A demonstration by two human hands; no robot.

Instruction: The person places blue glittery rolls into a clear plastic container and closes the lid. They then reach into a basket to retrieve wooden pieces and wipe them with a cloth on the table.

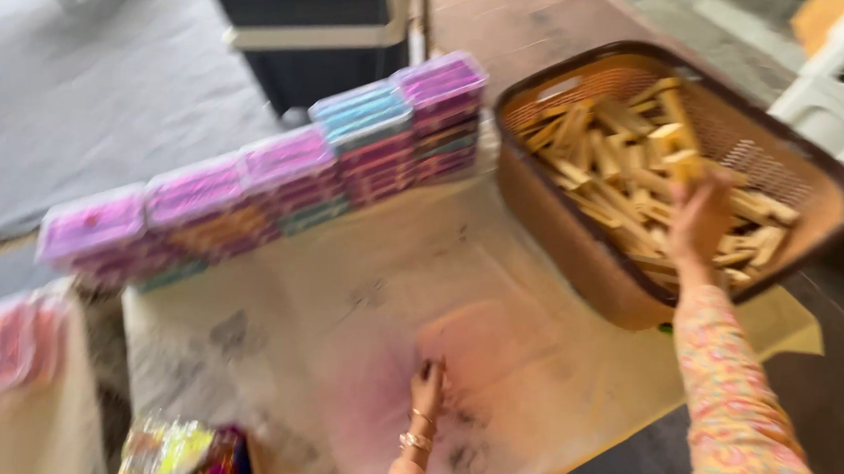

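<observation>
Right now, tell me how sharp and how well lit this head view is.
Head view: motion blur smears everything; the stacked pink and blue packs and the right hand over the brown basket of tan sticks are streaked; the left hand on the pale sheet is slightly clearer; soft daylight, no hard glare.

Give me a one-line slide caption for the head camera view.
Right hand reaches into a brown basket of tan packets; left hand rests on the stained sheet.

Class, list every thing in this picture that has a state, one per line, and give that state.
Brown basket: open, holding many tan sticks.
Right hand: inside the basket, grasping sticks.
Left hand: resting on the stained sheet, holding nothing.
Coloured packets: stacked in a row.
</observation>
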